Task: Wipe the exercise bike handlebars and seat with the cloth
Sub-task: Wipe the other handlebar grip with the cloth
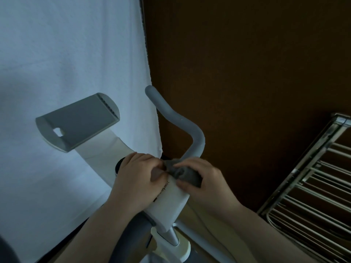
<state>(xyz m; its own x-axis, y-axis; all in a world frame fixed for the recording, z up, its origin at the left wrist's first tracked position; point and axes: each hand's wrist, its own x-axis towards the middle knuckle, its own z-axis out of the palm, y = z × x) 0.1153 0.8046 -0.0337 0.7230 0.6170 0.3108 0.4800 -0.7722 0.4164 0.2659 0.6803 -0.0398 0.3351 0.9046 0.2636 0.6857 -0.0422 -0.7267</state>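
Both hands bunch the cloth at the foot of the handlebar.

From the head view, the right hand (201, 179) pinches the grey cloth (182, 173) with curled fingers; the left hand (136, 173) grips its other edge atop the white post (171, 202). The handlebar (182, 120) climbs up and away from the right hand, the nearer one. Tablet holder (79, 120) stands left, a metal rack (313, 186) right; no seat shows.

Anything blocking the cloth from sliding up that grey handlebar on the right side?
Nothing visible does. The cloth, held by the right hand and left hand, sits at the base of the handlebar, whose grey curve is bare to its tip. The white sheet hangs behind it.
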